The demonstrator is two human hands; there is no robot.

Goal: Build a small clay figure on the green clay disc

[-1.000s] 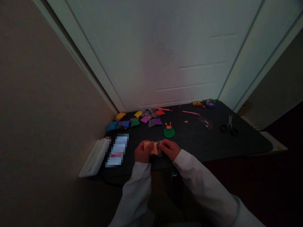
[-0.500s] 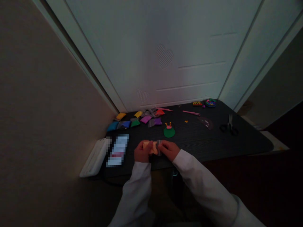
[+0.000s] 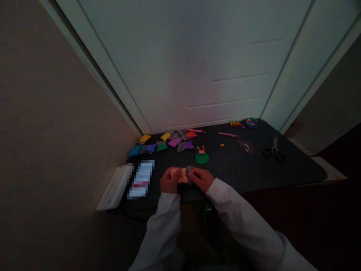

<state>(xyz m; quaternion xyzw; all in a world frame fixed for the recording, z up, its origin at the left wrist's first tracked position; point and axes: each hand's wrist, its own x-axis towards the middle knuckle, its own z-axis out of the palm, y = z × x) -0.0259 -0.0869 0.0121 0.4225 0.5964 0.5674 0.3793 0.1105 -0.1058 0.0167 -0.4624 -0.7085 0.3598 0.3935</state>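
Note:
A small clear bag of peach-orange modelling clay [image 3: 182, 176] is held between my two hands above the table's front edge. My left hand [image 3: 169, 181] is closed around its clay-filled end, thumb on top. At the bag's clear right end, the fingers of my right hand [image 3: 202, 178] pinch the plastic. Just beyond my hands lies a flat green clay disc [image 3: 202, 158], with a small pink piece [image 3: 201, 151] and two upright orange-yellow bits at its far edge. A tiny orange scrap [image 3: 222, 145] rests to the right of it.
Several colored clay packets [image 3: 161, 146] lie at the back left. A phone with a blurred screen [image 3: 141, 179] and a white power strip [image 3: 115, 186] are at left. Pink tweezers [image 3: 228, 134], a clear curved sheet [image 3: 245, 146], scissors [image 3: 274, 149] and a colorful clay piece [image 3: 251, 122] sit at right.
Both hands keep the same grip on the bag and have hardly moved. The whole view has shifted very slightly.

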